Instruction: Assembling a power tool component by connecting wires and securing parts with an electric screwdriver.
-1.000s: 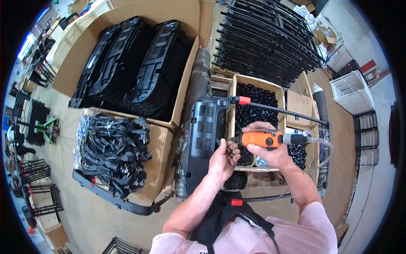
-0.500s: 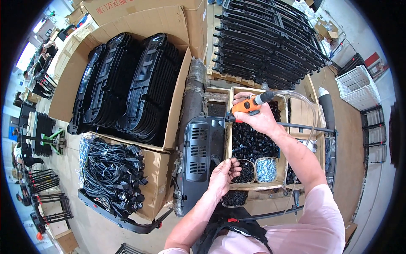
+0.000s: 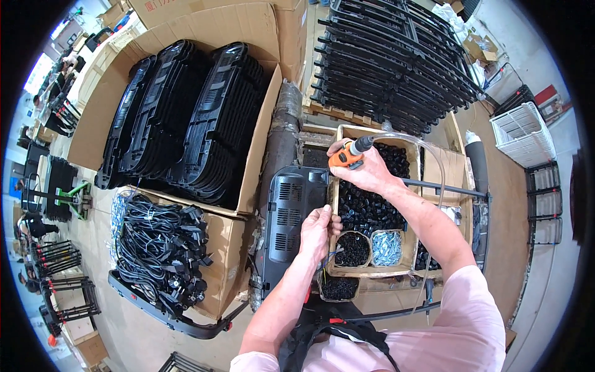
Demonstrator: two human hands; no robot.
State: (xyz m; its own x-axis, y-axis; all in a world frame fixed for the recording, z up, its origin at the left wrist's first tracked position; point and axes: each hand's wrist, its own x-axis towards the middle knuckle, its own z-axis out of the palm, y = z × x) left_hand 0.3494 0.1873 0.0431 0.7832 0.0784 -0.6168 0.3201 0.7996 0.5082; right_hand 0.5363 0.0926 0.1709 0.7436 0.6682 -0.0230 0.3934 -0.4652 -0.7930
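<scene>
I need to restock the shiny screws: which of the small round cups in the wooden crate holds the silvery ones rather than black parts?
The right-hand small round cup, beside the one filled with black parts, nearest the left hand.

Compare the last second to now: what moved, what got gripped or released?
The right hand carried the orange power screwdriver away from the black panel, up and forward over the box of black parts; it keeps its grip. The left hand stayed on the panel's right edge. Nothing was let go. Cartons and cable bundles did not move.
</scene>
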